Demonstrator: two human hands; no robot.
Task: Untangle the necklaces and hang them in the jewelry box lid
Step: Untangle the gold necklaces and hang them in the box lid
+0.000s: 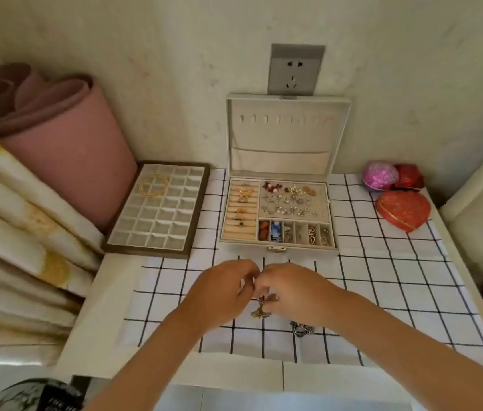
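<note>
My left hand (pixel 222 292) and my right hand (pixel 290 287) meet above the checked cloth, fingers curled, both pinching a tangle of necklaces between them. A gold-coloured pendant (pixel 260 313) hangs from the tangle just below my fingers. A silver chain with a dark pendant (pixel 301 328) lies on the cloth under my right wrist. The open jewelry box (pixel 277 244) stands behind my hands. Its upright lid (pixel 287 132) shows a row of bare hooks and a pocket.
A compartment tray (pixel 157 209) with gold bangles (pixel 153 184) lies left of the box. A red heart box (pixel 402 209) and pink and red balls (pixel 379 175) sit at the right. Rolled pink fabric (pixel 65 137) and a curtain fill the left side.
</note>
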